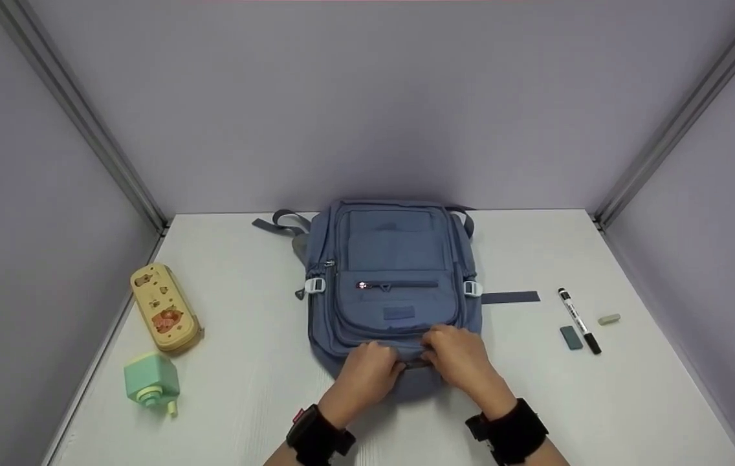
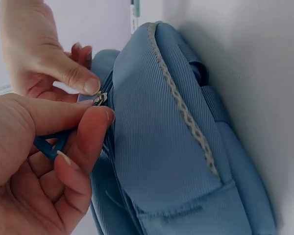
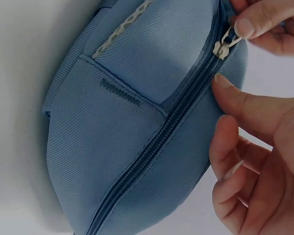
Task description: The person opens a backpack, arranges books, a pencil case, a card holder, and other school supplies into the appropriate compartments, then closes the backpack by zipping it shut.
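A blue backpack (image 1: 400, 252) lies on the white table with its front panel up. At its near end, my left hand (image 1: 369, 374) pinches a zipper pull between thumb and forefinger; the pull's dark blue loop (image 2: 56, 147) hangs inside the curled fingers. The metal zipper slider (image 3: 220, 50) shows just beyond those fingertips. Right beside it, my right hand (image 3: 259, 147) pinches the fabric edge along the zipper, thumb on top and forefinger curled underneath. From the slider, the zipper track (image 3: 152, 149) runs down along the bag's edge.
On the left are a yellow pencil case (image 1: 165, 309) and a mint-green pencil sharpener with a crank (image 1: 151, 382). A black-and-white marker (image 1: 578, 320), a dark green eraser (image 1: 570, 338) and a small pale green piece (image 1: 609, 319) lie right. A strap (image 1: 511, 297) extends from the bag. Grey walls enclose the table.
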Motion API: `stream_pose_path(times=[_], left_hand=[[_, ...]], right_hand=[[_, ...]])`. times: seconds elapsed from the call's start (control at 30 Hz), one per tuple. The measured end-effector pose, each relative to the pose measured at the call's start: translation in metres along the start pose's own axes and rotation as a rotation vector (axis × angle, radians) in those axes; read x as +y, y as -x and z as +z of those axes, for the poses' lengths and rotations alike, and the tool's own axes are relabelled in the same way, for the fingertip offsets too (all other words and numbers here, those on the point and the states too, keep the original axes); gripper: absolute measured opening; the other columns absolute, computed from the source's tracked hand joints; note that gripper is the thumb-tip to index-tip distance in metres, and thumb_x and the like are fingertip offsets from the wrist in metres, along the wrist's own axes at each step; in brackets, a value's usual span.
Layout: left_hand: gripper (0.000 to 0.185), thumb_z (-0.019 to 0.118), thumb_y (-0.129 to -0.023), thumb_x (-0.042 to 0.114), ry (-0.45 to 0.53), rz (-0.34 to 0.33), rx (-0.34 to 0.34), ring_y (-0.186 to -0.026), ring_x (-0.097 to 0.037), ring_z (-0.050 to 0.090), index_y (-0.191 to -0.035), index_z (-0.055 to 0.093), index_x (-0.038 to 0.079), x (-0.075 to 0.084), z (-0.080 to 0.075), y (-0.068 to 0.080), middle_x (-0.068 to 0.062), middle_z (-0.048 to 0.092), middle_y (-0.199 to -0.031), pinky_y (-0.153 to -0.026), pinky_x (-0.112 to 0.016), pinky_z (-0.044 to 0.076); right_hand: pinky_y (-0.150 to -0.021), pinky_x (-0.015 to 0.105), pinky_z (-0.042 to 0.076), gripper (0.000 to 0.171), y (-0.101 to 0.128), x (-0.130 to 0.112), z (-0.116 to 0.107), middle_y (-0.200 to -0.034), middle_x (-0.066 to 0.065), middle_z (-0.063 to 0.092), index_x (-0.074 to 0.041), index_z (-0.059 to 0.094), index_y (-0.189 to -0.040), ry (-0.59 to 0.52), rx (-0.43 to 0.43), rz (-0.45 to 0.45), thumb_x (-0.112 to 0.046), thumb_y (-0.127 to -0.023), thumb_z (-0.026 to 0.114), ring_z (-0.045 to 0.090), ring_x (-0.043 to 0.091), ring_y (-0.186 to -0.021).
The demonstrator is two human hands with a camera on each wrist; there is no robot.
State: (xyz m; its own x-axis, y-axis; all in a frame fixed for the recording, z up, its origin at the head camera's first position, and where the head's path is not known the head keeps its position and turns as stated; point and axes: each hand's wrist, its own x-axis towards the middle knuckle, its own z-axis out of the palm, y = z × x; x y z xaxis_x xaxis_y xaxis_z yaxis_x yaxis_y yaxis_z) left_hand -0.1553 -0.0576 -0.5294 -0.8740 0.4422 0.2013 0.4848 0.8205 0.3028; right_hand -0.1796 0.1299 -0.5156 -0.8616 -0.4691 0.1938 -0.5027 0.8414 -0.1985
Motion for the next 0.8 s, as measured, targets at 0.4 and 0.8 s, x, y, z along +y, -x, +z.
stream_pose_path(times=[0.4,0.8], left_hand=[[0.024,0.073,-0.088,0.013,0.170,-0.036,0.006,-0.056,-0.012,0.060,-0.065,0.065,0.013,-0.022,-0.014,0.016,0.006,0.056,-0.057,-0.051,-0.030,0.047],[0.015,0.074,-0.086,0.008,0.288,-0.057,0.022,-0.050,-0.001,0.049,-0.072,0.075,0.011,-0.052,-0.025,0.030,0.011,0.057,-0.058,-0.051,-0.024,0.043]], right_hand=[[-0.055,0.038,0.049,0.012,0.002,0.005,-0.001,-0.080,-0.004,0.062,-0.017,0.073,-0.080,-0.027,0.004,-0.020,-0.020,-0.076,0.084,0.064,0.020,-0.070],[-0.056,0.037,0.049,0.014,0.008,0.009,-0.001,-0.080,-0.004,0.064,-0.015,0.073,-0.078,-0.044,0.024,-0.011,-0.019,-0.073,0.086,0.065,0.019,-0.070]])
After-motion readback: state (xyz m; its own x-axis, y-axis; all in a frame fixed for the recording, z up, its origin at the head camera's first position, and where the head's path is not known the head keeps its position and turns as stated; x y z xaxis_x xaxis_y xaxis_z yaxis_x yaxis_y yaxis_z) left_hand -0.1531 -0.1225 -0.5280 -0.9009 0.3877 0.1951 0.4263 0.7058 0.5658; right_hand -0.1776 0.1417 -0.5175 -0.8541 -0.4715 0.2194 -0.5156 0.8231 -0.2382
